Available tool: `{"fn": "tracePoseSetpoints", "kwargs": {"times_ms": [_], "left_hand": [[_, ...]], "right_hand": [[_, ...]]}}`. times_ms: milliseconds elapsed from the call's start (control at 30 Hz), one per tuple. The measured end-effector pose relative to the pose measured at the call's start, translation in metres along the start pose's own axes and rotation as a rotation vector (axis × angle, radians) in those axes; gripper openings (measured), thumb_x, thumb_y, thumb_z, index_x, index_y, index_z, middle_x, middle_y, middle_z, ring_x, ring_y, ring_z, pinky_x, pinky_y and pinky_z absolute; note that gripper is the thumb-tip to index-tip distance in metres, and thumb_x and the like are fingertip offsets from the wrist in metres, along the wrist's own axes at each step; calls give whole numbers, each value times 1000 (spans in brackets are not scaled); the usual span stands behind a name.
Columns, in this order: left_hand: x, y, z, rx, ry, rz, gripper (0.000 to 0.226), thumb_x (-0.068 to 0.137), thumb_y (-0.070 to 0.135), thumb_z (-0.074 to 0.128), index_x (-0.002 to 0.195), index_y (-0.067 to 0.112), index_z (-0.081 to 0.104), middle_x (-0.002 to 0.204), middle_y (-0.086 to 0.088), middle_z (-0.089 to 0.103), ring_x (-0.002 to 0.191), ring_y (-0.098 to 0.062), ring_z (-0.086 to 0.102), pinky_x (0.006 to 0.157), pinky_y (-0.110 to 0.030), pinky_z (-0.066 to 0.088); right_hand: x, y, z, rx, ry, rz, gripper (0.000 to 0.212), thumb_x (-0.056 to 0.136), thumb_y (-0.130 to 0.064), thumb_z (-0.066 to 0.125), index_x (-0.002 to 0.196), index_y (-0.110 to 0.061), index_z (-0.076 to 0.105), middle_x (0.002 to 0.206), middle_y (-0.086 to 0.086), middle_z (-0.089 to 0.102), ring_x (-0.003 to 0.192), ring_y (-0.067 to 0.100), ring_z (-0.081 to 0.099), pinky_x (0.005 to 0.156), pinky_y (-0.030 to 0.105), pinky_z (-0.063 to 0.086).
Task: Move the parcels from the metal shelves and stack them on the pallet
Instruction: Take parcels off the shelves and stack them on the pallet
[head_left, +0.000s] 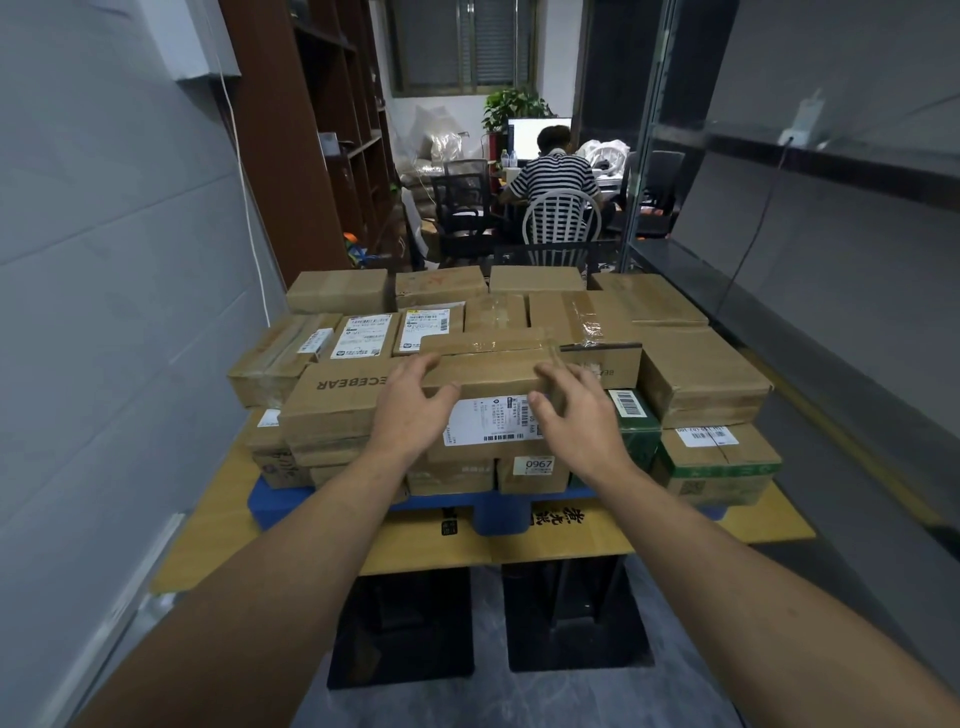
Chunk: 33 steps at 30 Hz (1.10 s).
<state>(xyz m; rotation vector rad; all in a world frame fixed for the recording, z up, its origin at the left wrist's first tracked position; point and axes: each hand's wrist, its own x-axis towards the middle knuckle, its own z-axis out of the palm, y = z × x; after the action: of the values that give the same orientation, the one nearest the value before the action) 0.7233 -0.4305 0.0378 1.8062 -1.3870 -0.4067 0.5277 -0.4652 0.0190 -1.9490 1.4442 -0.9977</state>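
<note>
Stack of brown cardboard parcels (701, 374): several layers, taped, many with white barcode labels. It covers a blue plastic pallet (270, 506). The pallet sits on a flattened yellow-brown cardboard sheet (415, 545).

Long brown taped parcel (498, 379) lies on top at front centre, with a white shipping label showing between the hands.

Left hand (410, 400) and right hand (576, 410) rest on the parcel's near edge, fingers spread and nearly straight, gripping nothing.

A brown cardboard parcel (332, 400) at the front of the stack carries upside-down black capitals reading "ECEBEAR", the start of the word hidden. A white sticker (539, 464) on a lower parcel (530, 483) reads "0967". Print on the other shipping labels (493, 421) is too small to read.
</note>
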Motion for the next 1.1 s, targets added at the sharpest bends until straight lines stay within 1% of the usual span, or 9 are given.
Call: {"fn": "tracePoseSetpoints", "kwargs": {"times_ms": [200,333,500,600,700,767,867,967,1100], "left_hand": [[0,0,-3,20,26,4,56,99,30,60,151,22,42,152,0,44,138,-19,42,114,-44,40],[-1,5,-9,26,75,50,54,98,26,60,150,19,46,149,-2,46,137,-18,42,112,-33,33],[-9,1,-20,7,127,34,54,98,27,60,149,20,46,147,-1,46,135,-19,43,115,-38,36],[-17,-10,-31,6,167,-3,52,99,27,60,148,21,47,149,1,45,138,-18,41,114,-36,34],[-18,-24,-50,23,226,-34,51,98,26,60,148,20,48,150,-1,45,139,-20,41,115,-36,33],[-14,-33,-65,30,265,-47,51,98,26,61,147,20,49,149,-2,47,138,-20,43,113,-34,33],[-3,-51,-90,40,309,-68,52,97,22,61,147,19,50,149,-5,48,137,-20,42,111,-31,32],[14,-76,-113,53,338,-86,51,96,22,61,146,17,51,145,-8,51,134,-23,45,109,-30,33],[42,-115,-138,25,335,-145,49,97,21,60,145,15,52,143,-10,52,131,-25,48,106,-28,33]], "right_hand": [[1,2,2,-15,2,23,47,102,-36,55,148,-30,46,156,1,35,143,21,35,114,41,34],[7,-1,-5,-39,16,5,51,101,-38,55,151,-29,43,157,-1,34,144,20,32,116,42,32],[12,-14,-14,-51,55,-85,49,102,-37,52,150,-29,43,160,1,30,148,22,28,120,50,30],[14,-34,-10,-57,67,-161,48,103,-36,51,149,-29,44,160,0,30,148,20,26,120,45,24],[18,-58,8,-60,34,-260,46,103,-36,51,148,-27,46,157,0,35,146,19,30,119,44,27],[24,-75,23,-46,-9,-304,45,104,-34,51,148,-25,47,156,0,37,145,18,31,117,38,27],[32,-101,49,-18,-51,-361,44,103,-32,52,147,-23,49,151,0,42,141,16,34,111,27,27],[44,-126,79,-19,-91,-403,44,103,-32,52,146,-22,50,149,0,45,139,16,37,109,25,28],[64,-154,120,-48,-148,-415,44,103,-34,51,145,-23,50,146,-1,47,136,15,41,99,20,27]]}}
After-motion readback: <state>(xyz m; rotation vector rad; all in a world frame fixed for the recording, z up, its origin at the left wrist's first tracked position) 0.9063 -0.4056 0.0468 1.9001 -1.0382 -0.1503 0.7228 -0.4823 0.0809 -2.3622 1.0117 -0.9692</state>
